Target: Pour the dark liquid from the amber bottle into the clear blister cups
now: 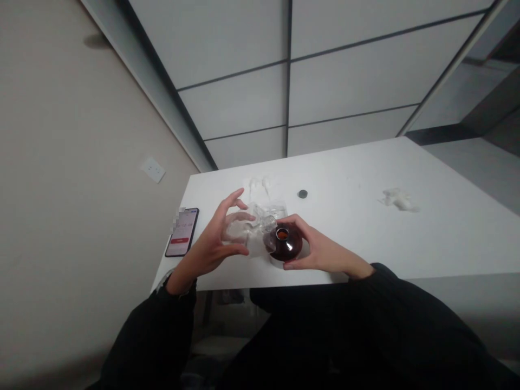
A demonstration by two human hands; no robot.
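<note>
My left hand (211, 238) curves its thumb and fingers around a clear, see-through bottle (238, 232). It lies tilted on its side, its narrow neck pointing right. That neck comes close to the open mouth of a dark brown round bottle (289, 249); I cannot tell whether they touch. My right hand (314, 246) grips the brown bottle from the right, thumb in front and fingers behind. The brown bottle stands on the white table, nearly upright. Whether liquid moves between the two cannot be made out.
Behind my hands lie clear, see-through items (260, 188), hard to make out. A small dark round cap (303, 194) is beyond the brown bottle. Crumpled whitish material (398, 199) lies right on the white table (365, 238). A phone (182, 233) rests near the left edge.
</note>
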